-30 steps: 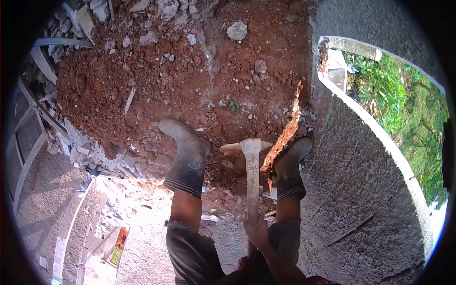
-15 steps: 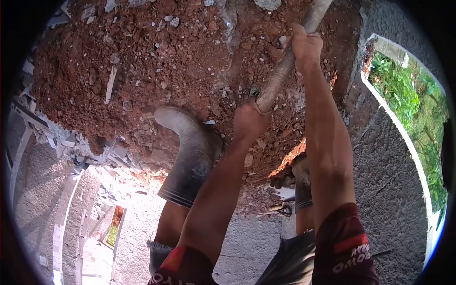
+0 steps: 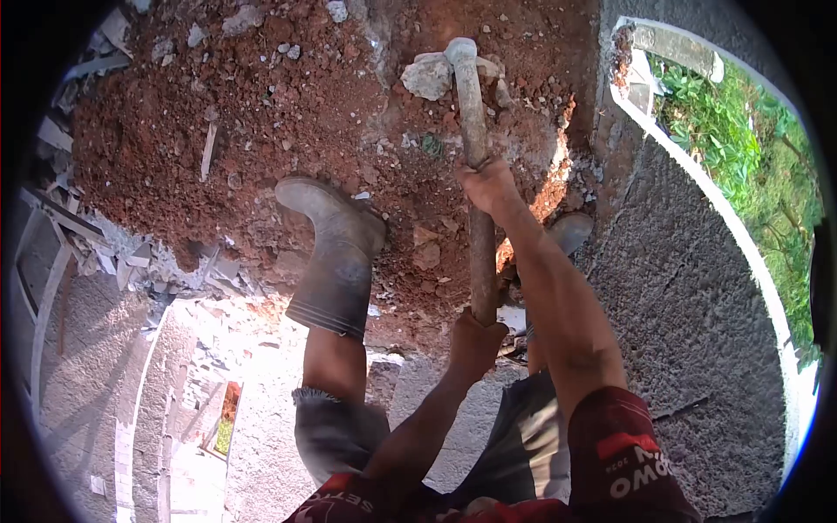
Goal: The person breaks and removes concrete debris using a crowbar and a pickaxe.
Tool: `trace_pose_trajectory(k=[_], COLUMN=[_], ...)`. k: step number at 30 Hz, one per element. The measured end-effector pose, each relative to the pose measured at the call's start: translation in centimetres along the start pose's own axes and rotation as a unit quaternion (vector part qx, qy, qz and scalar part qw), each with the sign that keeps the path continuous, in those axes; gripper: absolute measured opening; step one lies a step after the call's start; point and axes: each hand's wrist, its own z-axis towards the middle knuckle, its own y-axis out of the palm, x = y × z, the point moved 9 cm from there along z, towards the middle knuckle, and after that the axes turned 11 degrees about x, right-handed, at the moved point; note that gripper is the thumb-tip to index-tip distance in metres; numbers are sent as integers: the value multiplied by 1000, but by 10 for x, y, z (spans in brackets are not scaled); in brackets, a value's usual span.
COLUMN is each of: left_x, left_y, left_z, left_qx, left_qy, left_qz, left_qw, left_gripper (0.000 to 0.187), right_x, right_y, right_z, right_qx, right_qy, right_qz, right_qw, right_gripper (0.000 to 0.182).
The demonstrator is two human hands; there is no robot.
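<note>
Both hands are wrapped around the wooden handle of a dirt-covered pickaxe (image 3: 472, 109). My right hand (image 3: 490, 185) grips it about midway. Lower down, near the butt end, my left hand (image 3: 478, 344) is closed on the handle. The tool's head lies at the far end on the reddish soil (image 3: 244, 148), beside a pale stone chunk (image 3: 429, 78) that overlaps it in view. Part of the head is hidden by dirt and stone. My left rubber boot (image 3: 336, 248) stands on the soil's near edge; the toe of my right boot (image 3: 572, 234) shows beyond my right forearm.
Rough grey plastered wall (image 3: 697, 349) runs along the right, with an opening onto green plants (image 3: 741, 148). Broken rubble and boards (image 3: 131, 257) lie at the left edge. A thin wood strip (image 3: 208, 152) rests on the soil.
The pickaxe has swung from slanting up-right to nearly straight ahead, its head now in view on the soil. My left hand moved down toward me; my right hand moved left and down.
</note>
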Motion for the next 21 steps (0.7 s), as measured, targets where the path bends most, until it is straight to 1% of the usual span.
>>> trace_pose_trajectory(k=[1,2,3,4,5,6,7,8,9,10,12,13,15,17,18,19,20,21], left_x=[-27,-56,-78,-100,-127,-169,-211,-228,-229,-219,-196,-180,-155,-133,-125,-78,-33,11], left_y=[-1,-5,-11,-18,-17,-9,-4,-6,-8,-16,-20,-16,5,38,55,57,61,65], left_z=[-15,-28,-48,-68,-90,-111,-149,-165,-160,-141,-110,-94,-66,-28,-16,10,43,75], left_qx=[7,16,24,34,15,-32,-162,-156,-110,-66,-12,4,31,64,80,27,31,34], left_qy=[-11,-19,-5,13,52,56,-136,-121,-44,10,51,68,108,179,214,165,198,231], left_qz=[16,32,77,122,205,218,124,153,189,213,215,203,169,126,110,62,50,38], left_qw=[1000,999,997,992,977,974,969,968,975,975,975,977,979,974,967,984,978,972], left_gripper=[38,37,38,39,42,44,41,41,41,41,42,42,42,42,42,47,45,43], right_x=[2,27,52,58,72,104,124,165,178,194,181,170,137,92,73,42,18,3], right_y=[-5,6,19,16,10,21,19,37,34,33,10,1,-22,-56,-69,-88,-105,-118], right_z=[-32,-58,-86,-125,-173,-211,-253,-292,-323,-347,-348,-336,-288,-222,-183,-148,-115,-85], right_qx=[0,-3,-5,4,7,31,25,-6,-2,-21,8,10,37,101,138,159,182,185], right_qy=[-4,22,45,14,95,58,45,90,84,112,50,45,49,-35,-70,-111,-140,-117], right_qz=[12,92,173,215,214,232,105,106,63,66,80,78,205,214,284,322,373,388], right_qw=[1000,995,984,977,972,971,993,990,994,991,996,996,977,971,946,927,899,895], right_gripper=[37,33,31,29,29,33,37,44,46,47,45,45,41,42,41,37,33,38])
